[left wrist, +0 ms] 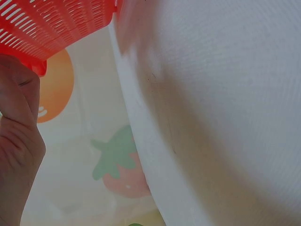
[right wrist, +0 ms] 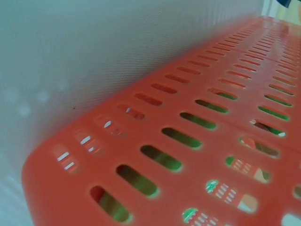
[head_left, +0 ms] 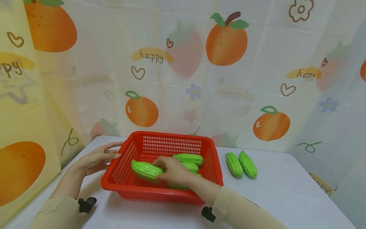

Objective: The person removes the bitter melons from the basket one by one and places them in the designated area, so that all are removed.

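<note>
In the head view a red plastic basket [head_left: 160,190] with slotted walls stands on the table. My right hand [head_left: 175,171] reaches over its near rim and grips a bright green bitter melon [head_left: 144,169] by its right end, above the basket floor. Several other green bitter melons [head_left: 190,158] lie in the right half, partly hidden by that hand. At the basket's left rim, my left hand [head_left: 98,158] holds the edge; its bent fingers also show at the rim in the left wrist view. The right wrist view has only the slotted basket wall [right wrist: 188,141], with green behind the slots.
Two more green bitter melons [head_left: 234,164] lie side by side on the white tabletop [head_left: 280,190], right of the basket. A fruit-patterned curtain [head_left: 183,105] hangs behind the table and along its left side.
</note>
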Demonstrator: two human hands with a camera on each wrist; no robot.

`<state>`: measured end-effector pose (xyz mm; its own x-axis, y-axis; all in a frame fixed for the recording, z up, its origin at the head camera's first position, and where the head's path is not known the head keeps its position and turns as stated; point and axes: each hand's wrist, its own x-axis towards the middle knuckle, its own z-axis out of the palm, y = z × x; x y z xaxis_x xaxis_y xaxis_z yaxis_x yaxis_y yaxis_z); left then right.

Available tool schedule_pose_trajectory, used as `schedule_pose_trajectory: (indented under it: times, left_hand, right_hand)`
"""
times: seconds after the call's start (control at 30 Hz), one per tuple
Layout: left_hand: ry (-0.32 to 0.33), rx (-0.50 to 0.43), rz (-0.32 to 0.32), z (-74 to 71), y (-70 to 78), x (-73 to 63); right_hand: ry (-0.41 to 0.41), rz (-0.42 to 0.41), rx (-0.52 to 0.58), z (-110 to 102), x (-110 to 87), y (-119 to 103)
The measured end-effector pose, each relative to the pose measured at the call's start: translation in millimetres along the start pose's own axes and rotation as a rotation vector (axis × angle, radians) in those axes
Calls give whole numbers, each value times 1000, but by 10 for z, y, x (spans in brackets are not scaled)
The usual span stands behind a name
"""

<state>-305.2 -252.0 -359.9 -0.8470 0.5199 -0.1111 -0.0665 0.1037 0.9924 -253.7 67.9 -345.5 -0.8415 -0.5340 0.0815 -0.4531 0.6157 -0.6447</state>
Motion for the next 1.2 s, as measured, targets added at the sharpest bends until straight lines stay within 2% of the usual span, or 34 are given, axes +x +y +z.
schedule_pose_trajectory:
  times: [0.47, 0.83, 1.2]
  left_hand:
    - [3, 8, 0, -7, -6, -2]
    - [-13, -3, 10, -19, -27, 10]
    - [-18, -17, 14, 4, -6, -16]
  right_hand:
    - [44, 47, 123, -112, -28, -94]
    - [107, 16, 111, -281, -67, -63]
    - [147, 60, 141, -507, -184, -12]
